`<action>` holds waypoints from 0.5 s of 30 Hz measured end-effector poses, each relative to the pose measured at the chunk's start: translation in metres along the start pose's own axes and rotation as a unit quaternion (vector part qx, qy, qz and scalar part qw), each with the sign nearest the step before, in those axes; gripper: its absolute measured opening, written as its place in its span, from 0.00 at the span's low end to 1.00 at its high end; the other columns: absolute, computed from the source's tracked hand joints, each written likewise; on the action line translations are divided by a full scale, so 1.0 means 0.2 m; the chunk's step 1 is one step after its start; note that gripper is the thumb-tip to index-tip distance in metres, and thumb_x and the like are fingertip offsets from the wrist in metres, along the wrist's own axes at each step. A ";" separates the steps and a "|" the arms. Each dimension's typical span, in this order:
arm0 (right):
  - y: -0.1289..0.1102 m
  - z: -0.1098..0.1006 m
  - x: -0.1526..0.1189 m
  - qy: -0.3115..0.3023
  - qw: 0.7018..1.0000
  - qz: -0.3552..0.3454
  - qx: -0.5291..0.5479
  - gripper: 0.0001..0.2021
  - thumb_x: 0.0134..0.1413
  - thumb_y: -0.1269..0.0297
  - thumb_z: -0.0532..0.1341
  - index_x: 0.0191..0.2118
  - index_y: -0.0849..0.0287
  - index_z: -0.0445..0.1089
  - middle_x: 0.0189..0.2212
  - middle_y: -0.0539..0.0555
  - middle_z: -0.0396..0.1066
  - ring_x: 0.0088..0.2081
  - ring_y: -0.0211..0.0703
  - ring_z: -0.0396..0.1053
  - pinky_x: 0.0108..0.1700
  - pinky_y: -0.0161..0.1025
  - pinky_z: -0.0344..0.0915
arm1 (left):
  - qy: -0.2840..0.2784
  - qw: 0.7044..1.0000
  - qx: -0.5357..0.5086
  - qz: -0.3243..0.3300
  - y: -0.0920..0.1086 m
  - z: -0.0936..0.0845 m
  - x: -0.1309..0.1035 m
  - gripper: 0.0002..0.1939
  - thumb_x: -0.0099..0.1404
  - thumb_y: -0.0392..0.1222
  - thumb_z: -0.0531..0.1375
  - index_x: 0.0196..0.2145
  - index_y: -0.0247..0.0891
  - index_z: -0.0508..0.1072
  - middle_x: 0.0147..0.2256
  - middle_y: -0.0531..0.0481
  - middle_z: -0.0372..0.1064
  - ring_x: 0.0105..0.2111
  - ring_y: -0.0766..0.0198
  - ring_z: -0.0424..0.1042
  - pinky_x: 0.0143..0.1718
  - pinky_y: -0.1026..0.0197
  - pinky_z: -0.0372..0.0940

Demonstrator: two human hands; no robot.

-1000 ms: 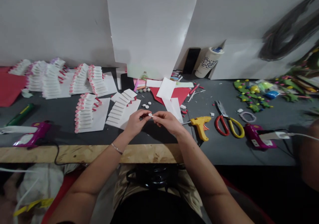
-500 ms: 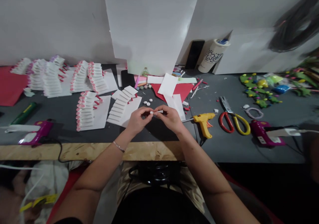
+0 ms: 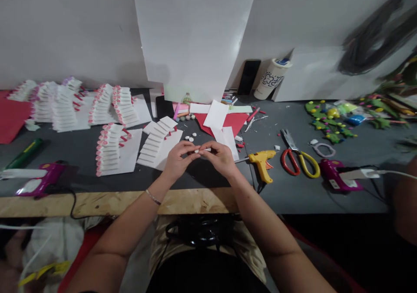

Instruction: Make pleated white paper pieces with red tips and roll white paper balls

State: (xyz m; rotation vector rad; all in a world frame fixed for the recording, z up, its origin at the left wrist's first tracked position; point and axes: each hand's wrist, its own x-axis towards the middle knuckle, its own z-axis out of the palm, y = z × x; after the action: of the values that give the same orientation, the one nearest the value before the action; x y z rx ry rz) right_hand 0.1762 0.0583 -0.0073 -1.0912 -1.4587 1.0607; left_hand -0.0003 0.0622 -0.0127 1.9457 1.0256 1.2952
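Observation:
Just above the table's front edge, my left hand [image 3: 178, 159] and my right hand [image 3: 219, 157] meet fingertip to fingertip. Between the pinched fingers is a small white piece [image 3: 197, 151], and a thin white stick-like part shows at my right fingers. Fingers hide much of it, so its exact kind is unclear. Behind the left hand lie several small white lumps [image 3: 191, 139]. Left of them, a folded white paper fan [image 3: 151, 144] with short red pieces rests on a white card [image 3: 169, 147].
More pleated white pieces with pink edges [image 3: 109, 149] stand at left. To the right lie a yellow glue gun [image 3: 263, 162], scissors [image 3: 299, 156] and a purple power block [image 3: 339, 178]. Red paper [image 3: 236, 121], a phone [image 3: 249, 76] and a white cup [image 3: 272, 79] are behind.
The camera view has shifted slightly. Both hands stay together, with the fingertips drawn closer around the white piece, which shows a little less than before.

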 end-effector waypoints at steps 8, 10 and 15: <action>0.01 0.00 0.00 -0.033 0.996 0.041 0.077 0.11 0.46 0.52 0.68 0.31 0.54 0.76 0.28 0.52 0.76 0.30 0.41 0.69 0.34 0.39 0.65 | 0.004 1.000 -0.004 -0.005 0.01 -0.01 0.00 0.10 0.64 0.47 0.64 0.39 0.40 0.80 0.37 0.46 0.76 0.37 0.62 0.75 0.40 0.58 0.71; 0.00 0.00 0.01 -0.028 0.994 0.056 0.091 0.12 0.43 0.51 0.69 0.30 0.54 0.75 0.26 0.50 0.74 0.28 0.41 0.68 0.33 0.39 0.65 | 0.000 1.000 -0.005 -0.007 0.02 -0.01 0.00 0.10 0.64 0.46 0.64 0.40 0.40 0.80 0.38 0.46 0.76 0.38 0.62 0.75 0.40 0.59 0.72; -0.01 0.00 0.01 -0.020 0.994 0.072 0.084 0.13 0.41 0.52 0.70 0.29 0.54 0.74 0.23 0.49 0.72 0.27 0.40 0.66 0.32 0.38 0.64 | 0.001 0.997 -0.058 -0.054 0.01 0.00 -0.01 0.14 0.63 0.49 0.64 0.43 0.38 0.76 0.35 0.48 0.76 0.34 0.63 0.76 0.37 0.60 0.73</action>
State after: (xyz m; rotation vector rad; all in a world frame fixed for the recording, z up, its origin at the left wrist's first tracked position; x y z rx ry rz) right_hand 0.1768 0.0598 -0.0052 -1.0713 -1.3110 1.2904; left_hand 0.0003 0.0599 -0.0126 1.7776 1.0185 1.2689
